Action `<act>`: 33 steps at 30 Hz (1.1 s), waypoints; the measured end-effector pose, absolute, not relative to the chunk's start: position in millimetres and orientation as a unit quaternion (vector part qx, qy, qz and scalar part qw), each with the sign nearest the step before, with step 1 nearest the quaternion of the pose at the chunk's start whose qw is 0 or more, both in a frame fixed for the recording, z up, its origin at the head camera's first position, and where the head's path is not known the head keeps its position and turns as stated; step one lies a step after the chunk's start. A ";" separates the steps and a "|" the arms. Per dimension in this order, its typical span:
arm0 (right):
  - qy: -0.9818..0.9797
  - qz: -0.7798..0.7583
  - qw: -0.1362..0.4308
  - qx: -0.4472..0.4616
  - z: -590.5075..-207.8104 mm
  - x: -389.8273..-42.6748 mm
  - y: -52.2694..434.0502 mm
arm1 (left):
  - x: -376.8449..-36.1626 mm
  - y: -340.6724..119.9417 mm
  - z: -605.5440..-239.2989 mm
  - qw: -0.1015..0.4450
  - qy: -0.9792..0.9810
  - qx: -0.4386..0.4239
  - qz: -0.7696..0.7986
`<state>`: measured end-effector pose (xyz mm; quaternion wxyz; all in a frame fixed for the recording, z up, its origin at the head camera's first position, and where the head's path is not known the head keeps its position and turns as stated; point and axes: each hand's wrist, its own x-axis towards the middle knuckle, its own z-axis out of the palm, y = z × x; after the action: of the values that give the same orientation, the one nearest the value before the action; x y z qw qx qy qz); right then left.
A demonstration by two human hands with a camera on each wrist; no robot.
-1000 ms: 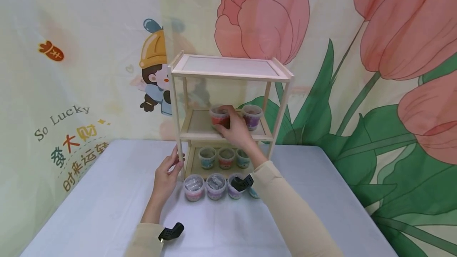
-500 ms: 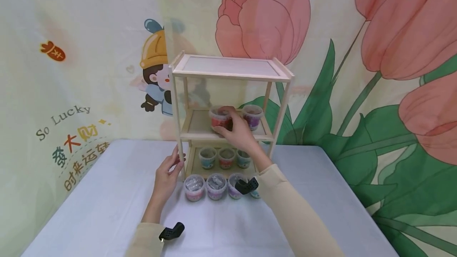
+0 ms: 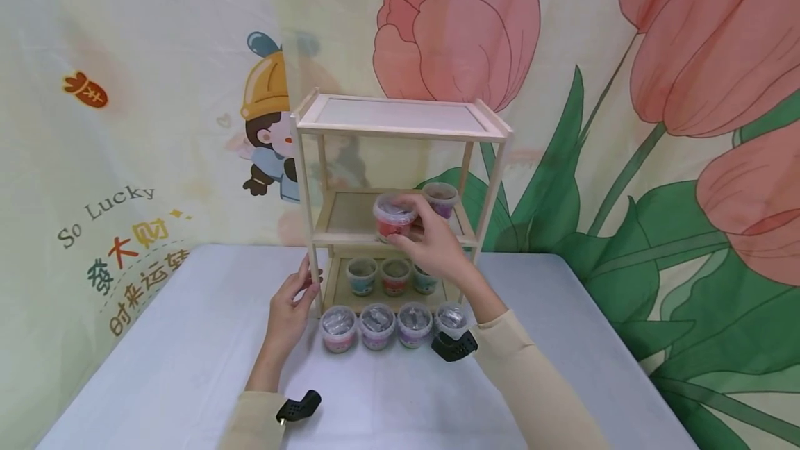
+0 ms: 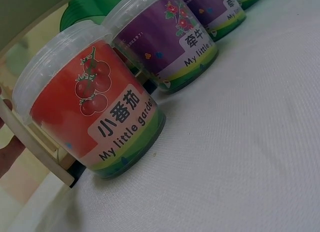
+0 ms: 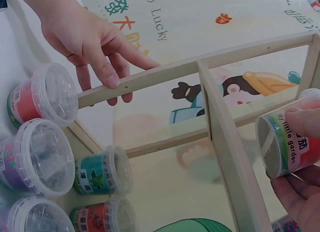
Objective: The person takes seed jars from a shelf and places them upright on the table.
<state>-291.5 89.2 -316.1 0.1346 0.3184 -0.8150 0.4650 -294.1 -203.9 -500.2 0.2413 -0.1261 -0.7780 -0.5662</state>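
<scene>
My right hand (image 3: pixel 435 243) pinches a clear-lidded plastic tub with a red label (image 3: pixel 392 222) between thumb and fingers. In the head view the tub overlaps the front rail of the middle shelf; in the right wrist view its bottom (image 5: pixel 268 147) is turned toward the camera. A purple-labelled tub (image 3: pixel 441 193) stands behind this hand, at the right of the middle shelf. My left hand (image 3: pixel 292 305) holds the front left post of the small wooden rack (image 3: pixel 400 135), low down; the right wrist view shows its thumb (image 5: pixel 111 80) against the post.
Three tubs, including a red one (image 3: pixel 396 278), stand on the bottom shelf. Several lidded tubs line the white table (image 3: pixel 200 339) before the rack, a tomato-labelled tub (image 4: pixel 95 107) at the left end. Behind hangs a tulip-print cloth (image 3: pixel 462 47).
The red-labelled tub has come forward from the middle shelf toward me, in my right hand, shifting slightly right and down. My left hand keeps its place on the post.
</scene>
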 end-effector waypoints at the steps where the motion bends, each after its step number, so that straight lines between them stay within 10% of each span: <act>1: -0.813 0.469 0.132 0.319 -315.6 -288.7 91.7 | -294.2 -204.4 -500.1 0.240 -0.778 -0.125 -0.567; 33: -0.832 0.477 0.159 0.233 -364.2 -236.9 199.4 | -295.7 -205.1 -502.7 0.238 -0.776 -0.123 -0.571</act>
<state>-236.9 199.4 -364.2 0.1589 0.2328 -0.8323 0.4773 -295.7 -205.1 -502.7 0.2379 -0.1231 -0.7764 -0.5705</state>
